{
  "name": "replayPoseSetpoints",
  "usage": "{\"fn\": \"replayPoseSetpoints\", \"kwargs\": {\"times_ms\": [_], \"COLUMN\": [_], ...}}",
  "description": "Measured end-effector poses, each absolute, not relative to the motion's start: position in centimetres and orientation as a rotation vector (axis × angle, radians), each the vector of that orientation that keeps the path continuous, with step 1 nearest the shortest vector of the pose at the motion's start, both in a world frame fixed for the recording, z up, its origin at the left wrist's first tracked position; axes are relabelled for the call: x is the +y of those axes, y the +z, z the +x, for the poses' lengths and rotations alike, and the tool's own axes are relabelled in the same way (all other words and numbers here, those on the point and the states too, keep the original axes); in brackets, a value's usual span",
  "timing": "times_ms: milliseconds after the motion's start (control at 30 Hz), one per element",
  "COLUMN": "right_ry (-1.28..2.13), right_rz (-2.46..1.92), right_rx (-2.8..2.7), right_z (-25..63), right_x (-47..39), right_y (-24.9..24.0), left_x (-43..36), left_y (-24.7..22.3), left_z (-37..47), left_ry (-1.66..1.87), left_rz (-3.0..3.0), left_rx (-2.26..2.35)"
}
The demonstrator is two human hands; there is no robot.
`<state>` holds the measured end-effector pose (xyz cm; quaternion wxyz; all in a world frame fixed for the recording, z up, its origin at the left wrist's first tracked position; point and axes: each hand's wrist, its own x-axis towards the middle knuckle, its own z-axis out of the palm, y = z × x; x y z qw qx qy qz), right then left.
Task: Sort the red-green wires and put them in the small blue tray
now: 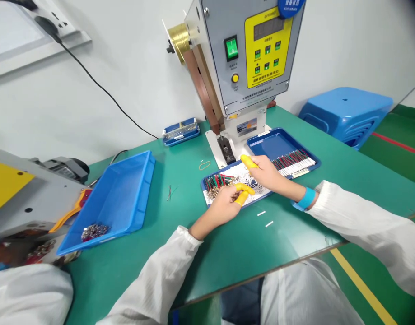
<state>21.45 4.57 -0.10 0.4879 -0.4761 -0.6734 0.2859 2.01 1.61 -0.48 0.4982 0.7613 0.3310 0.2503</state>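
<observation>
My left hand, with yellow finger cots on the thumb and index finger, hovers at the near edge of a blue tray. Its fingertips come together in a pinch; anything between them is too small to make out. Under and beside it lie wires with red, green and black leads and a heap of short white tubes. My right hand is over the tray's right part, fingers curled and a yellow cot toward the crimping machine. What it holds, if anything, is hidden.
A second blue tray holds a row of wires with white sleeves. Two white tubes lie on the green table. At left stands a blue bin with small metal parts. Another person's sleeve shows lower left.
</observation>
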Motion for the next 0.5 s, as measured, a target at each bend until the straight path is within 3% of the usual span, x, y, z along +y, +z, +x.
{"fn": "replayPoseSetpoints", "kwargs": {"times_ms": [300, 500], "right_ry": [1.138, 1.127], "right_rz": [-1.072, -1.046], "right_rx": [-1.18, -1.073], "right_z": [20.7, 20.9], "right_x": [5.5, 5.6], "right_y": [-1.8, -1.9], "left_x": [1.6, 1.6], "left_y": [-0.9, -0.4], "left_z": [1.9, 1.8], "left_ry": [0.569, 0.539], "left_rz": [1.894, 1.941], "left_rx": [0.793, 0.776]}}
